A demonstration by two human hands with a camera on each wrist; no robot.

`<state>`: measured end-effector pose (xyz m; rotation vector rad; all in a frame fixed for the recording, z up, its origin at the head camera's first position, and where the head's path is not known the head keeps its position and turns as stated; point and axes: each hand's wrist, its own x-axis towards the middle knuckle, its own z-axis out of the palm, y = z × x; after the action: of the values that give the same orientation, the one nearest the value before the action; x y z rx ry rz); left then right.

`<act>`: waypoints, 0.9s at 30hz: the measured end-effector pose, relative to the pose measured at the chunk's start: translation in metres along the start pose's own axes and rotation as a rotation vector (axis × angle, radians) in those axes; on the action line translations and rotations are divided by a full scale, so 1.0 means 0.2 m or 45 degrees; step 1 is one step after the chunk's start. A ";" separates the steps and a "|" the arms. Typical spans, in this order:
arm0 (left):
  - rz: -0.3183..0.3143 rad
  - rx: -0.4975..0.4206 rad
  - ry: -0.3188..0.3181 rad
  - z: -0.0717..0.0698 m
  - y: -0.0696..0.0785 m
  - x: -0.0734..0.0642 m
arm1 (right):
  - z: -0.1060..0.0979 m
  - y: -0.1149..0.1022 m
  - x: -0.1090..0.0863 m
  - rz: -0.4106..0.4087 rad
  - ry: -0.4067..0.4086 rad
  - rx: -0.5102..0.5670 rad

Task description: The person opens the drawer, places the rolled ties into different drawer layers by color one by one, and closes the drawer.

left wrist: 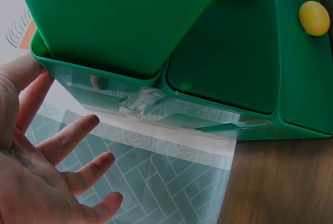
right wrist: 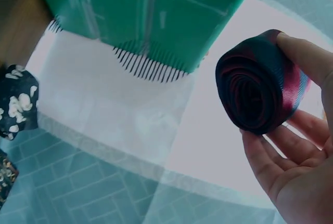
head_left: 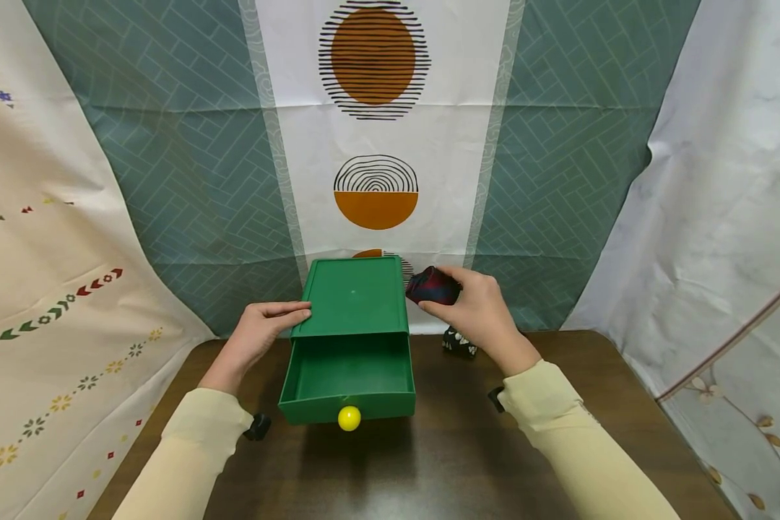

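A green drawer unit [head_left: 354,296] stands on the table with its upper drawer [head_left: 347,408] pulled out, a round yellow knob on its front. The drawer's visible inside holds nothing. My left hand [head_left: 269,328] touches the unit's left side near the top; in the left wrist view, thumb and forefinger meet its corner while the other fingers [left wrist: 78,177] spread apart. To the unit's right, above the table, my right hand [head_left: 477,307] holds a rolled necktie [right wrist: 257,83], dark blue with red stripes, between thumb and fingers. The spiral end of the roll faces the right wrist camera.
Behind my right hand, a black item with white flowers [head_left: 460,343] lies on the table [head_left: 481,448]. Another dark patterned item [right wrist: 6,177] is partly visible beside it. Patterned cloth [head_left: 188,166] hangs behind and along both sides.
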<state>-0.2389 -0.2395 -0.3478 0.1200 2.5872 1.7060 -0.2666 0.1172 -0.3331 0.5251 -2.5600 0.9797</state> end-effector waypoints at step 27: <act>0.014 0.004 -0.013 -0.01 -0.01 0.01 | 0.13 -0.33 -0.06 -0.463 -0.148 -0.046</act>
<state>-0.2407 -0.2417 -0.3498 0.1427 2.5870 1.7008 -0.2313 0.0569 -0.3198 1.0196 -2.4507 0.7917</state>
